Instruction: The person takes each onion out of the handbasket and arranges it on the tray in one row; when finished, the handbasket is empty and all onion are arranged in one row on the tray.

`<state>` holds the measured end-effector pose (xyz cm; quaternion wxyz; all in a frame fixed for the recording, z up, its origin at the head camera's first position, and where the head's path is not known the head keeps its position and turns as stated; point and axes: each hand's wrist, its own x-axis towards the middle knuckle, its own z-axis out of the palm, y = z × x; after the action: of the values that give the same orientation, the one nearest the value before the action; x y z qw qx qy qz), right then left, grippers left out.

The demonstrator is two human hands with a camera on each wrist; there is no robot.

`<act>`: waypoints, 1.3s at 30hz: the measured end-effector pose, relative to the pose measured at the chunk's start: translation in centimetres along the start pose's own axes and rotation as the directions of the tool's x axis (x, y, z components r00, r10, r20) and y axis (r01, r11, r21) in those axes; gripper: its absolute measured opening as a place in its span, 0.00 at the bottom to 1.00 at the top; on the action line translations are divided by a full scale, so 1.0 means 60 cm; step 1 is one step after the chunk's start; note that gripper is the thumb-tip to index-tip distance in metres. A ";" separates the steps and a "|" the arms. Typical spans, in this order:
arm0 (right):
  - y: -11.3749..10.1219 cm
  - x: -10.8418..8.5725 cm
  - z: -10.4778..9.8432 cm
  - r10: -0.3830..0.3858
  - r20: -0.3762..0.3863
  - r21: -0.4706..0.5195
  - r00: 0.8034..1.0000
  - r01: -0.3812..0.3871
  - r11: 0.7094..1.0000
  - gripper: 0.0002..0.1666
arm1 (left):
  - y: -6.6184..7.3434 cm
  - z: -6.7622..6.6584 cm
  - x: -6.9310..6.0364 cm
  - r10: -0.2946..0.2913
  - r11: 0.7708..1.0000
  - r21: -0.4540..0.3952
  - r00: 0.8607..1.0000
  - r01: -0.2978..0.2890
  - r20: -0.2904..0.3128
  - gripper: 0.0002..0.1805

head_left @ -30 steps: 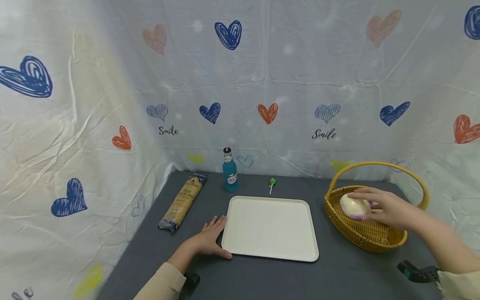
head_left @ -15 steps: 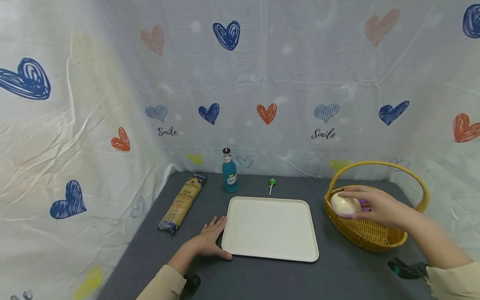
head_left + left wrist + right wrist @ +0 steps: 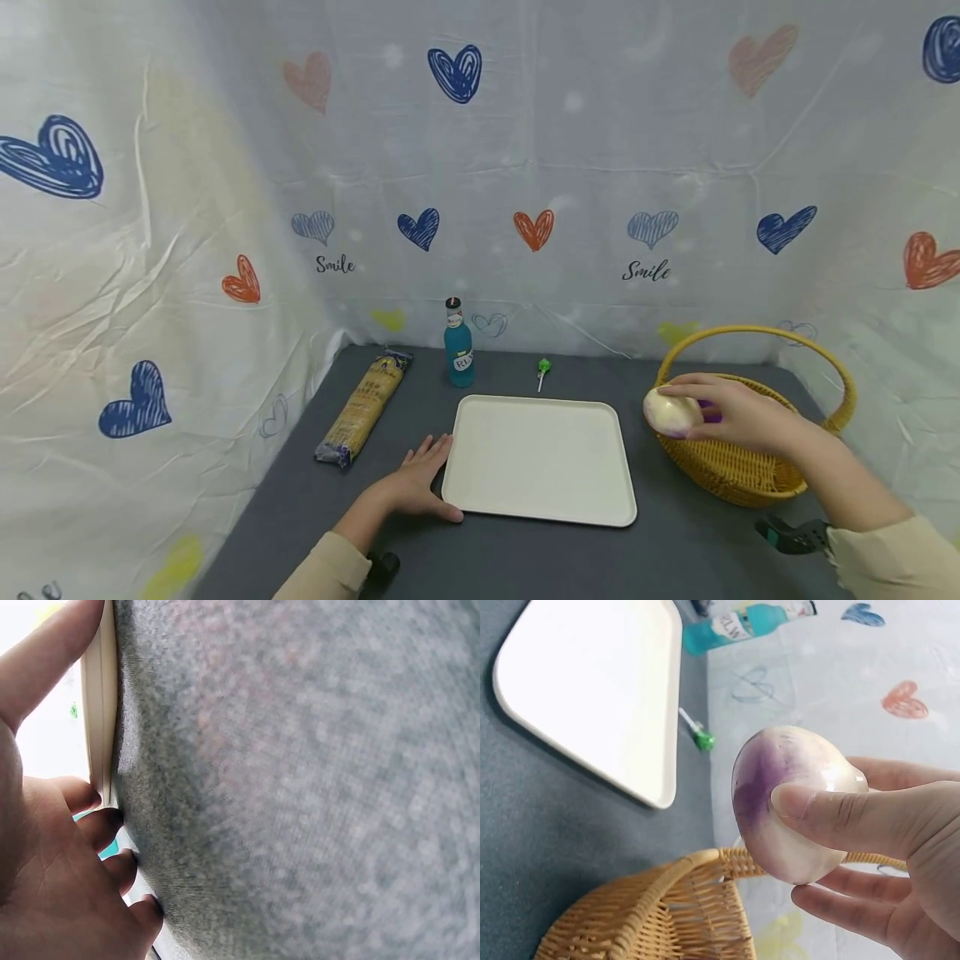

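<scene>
Glossy, rounded vegetable (image 3: 670,414) has neared the tray (image 3: 540,458), right hand (image 3: 742,414) pinching it, left hand (image 3: 411,486) with fingers spread.

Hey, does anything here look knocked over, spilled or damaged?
Nothing stands out. The blue, dark-capped bottle stands upright, the white rectangular tray lies flat, the yellow woven basket sits upright, and the cream-and-purple round object in the right hand looks whole where visible. No spill shows.

Tray (image 3: 538,462) sits between packet (image 3: 365,408) and basket (image 3: 708,473) — bottle (image 3: 459,352) and lollipop (image 3: 543,367) behind.
</scene>
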<state>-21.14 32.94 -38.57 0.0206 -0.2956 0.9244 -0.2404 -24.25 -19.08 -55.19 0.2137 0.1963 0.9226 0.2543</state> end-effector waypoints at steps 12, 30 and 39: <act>-0.005 0.022 0.007 0.025 0.025 0.031 0.999 -0.026 0.999 0.37 | 0.008 -0.004 -0.003 0.005 1.000 -0.006 1.000 -0.005 0.001 0.77; -0.020 0.051 0.026 0.005 0.025 0.030 1.000 -0.006 1.000 0.35 | 0.039 -0.021 -0.021 0.001 1.000 0.011 1.000 -0.001 0.031 0.74; -0.025 0.067 0.039 -0.003 0.022 0.058 1.000 0.002 0.998 0.36 | 0.029 -0.013 -0.019 0.003 1.000 -0.007 1.000 -0.003 0.014 0.76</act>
<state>-23.22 28.67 -39.52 0.0393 -0.2985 0.9164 -0.2638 -23.27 -18.55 -53.28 0.2207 0.1989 0.9198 0.2563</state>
